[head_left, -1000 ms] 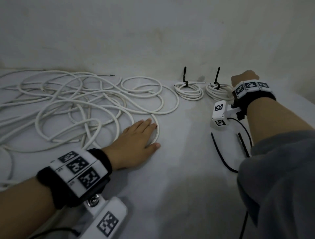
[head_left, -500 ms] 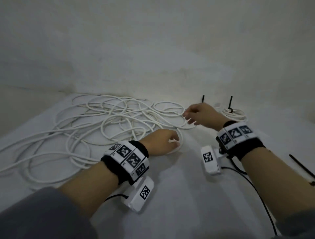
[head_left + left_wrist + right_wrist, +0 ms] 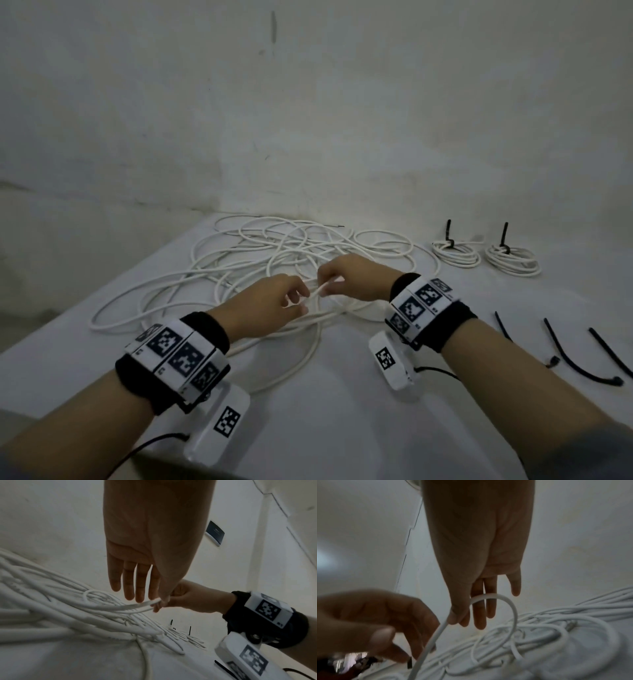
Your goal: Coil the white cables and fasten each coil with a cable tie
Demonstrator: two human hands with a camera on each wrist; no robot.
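Since half a second earlier, the right hand (image 3: 354, 278) had moved from beyond the left hand (image 3: 265, 305) to directly beside it, above the near edge of the loose tangle of white round cables (image 3: 260, 253) on the white tabletop (image 3: 342, 411). Thumb and forefinger of each hand pinched one raised white cable strand (image 3: 317, 292) between them; the left hand, previously resting flat on the cable, was lifted. Two tied white coils (image 3: 455, 253) lay beyond the right hand; loose black cable ties (image 3: 575, 359) lay to its right.
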